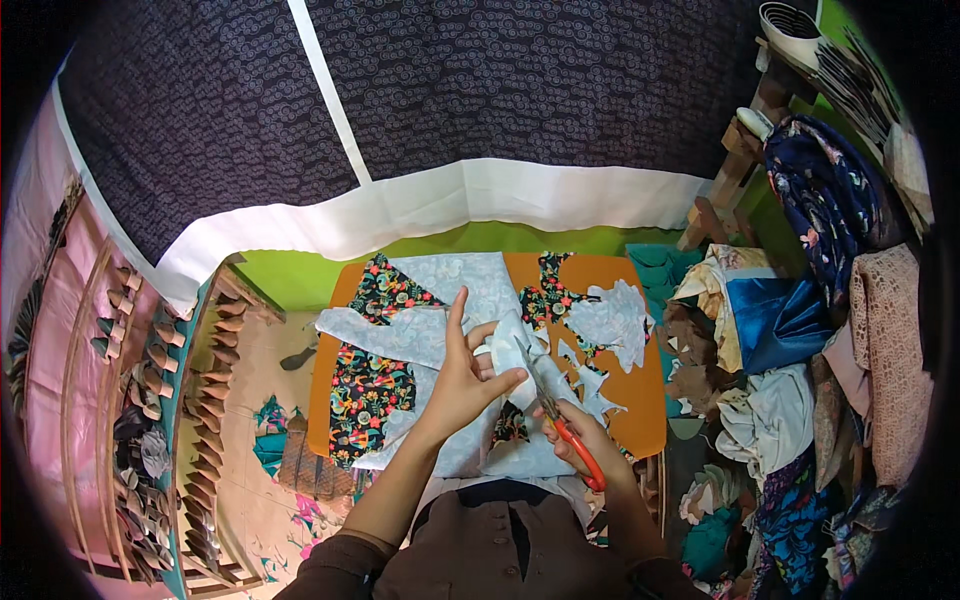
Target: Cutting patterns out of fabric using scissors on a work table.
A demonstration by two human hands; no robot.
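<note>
Right hand [594,434]: at 4 o'clock from the tabletop's middle, its fingers wrapped round the scissors.
Scissors [583,458]: red handles toward 5 o'clock, blades pointing to 11 and meeting the white piece.
White piece [507,342]: at the middle, raised over the tabletop; whether the blades cut into it, I cannot tell.
Left hand [458,382]: just beside it at 9 o'clock, thumb and some fingers pinching the piece, index finger extended toward 12.
Tabletop [642,425]: orange, mostly under cloth.
Floral cloth [368,400]: dark, at 8 o'clock.
Pale cloth [465,275]: reaching to 12.
Scraps [612,322]: pale, jagged, at 2 to 4.
Fabric pile [768,420]: off the tabletop, 3 to 4.
Shoe lasts [211,408]: rowed at 9.
Curtain [540,95]: dark, white-bordered, at 12.
</note>
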